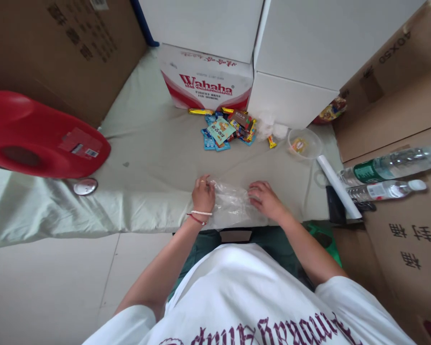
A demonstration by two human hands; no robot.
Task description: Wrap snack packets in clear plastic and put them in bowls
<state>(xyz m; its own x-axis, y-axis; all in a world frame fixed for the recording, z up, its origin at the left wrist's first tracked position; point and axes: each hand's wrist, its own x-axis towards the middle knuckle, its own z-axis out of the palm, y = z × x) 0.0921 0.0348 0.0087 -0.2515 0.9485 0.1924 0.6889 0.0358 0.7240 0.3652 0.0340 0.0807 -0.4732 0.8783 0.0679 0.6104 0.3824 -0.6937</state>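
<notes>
A clear plastic bag (pixel 232 203) lies on the pale green cloth (pixel 154 158) at its near edge. My left hand (pixel 203 194) is closed on the bag's left end, with bead and red-string bracelets on the wrist. At the bag's right end my right hand (pixel 265 197) rests with its fingers curled, pinching the plastic. Farther back, a pile of colourful snack packets (pixel 226 128) sits in front of a Wahaha box (pixel 205 79).
A clear bowl (pixel 303 143) with a packet in it, a white roll (pixel 337 186) and two water bottles (pixel 388 177) are at the right. A red plastic stool (pixel 39 134) and a metal lid (pixel 85 186) lie left. White boxes (pixel 298 52) and brown cartons (pixel 398 81) surround the cloth.
</notes>
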